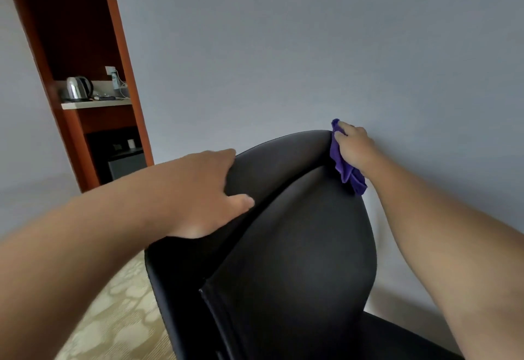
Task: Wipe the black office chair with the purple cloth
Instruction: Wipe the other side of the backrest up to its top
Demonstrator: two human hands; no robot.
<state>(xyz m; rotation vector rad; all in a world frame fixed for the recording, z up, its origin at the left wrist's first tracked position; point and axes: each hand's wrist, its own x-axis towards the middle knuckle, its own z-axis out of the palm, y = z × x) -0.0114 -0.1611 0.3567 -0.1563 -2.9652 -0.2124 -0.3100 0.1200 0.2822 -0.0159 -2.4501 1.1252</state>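
Note:
The black office chair (297,232) fills the lower middle of the view, its smooth backrest rising toward me. My left hand (204,192) grips the backrest's upper left edge, thumb on the front face and fingers curled over the top. My right hand (354,147) holds the bunched purple cloth (344,165) against the backrest's upper right corner. Part of the cloth hangs loose below the hand.
A plain grey wall (312,48) stands close behind the chair. At the left a wooden shelf unit (119,48) holds a steel kettle (78,89) and a small dark fridge below. Patterned beige carpet (113,317) shows at the lower left.

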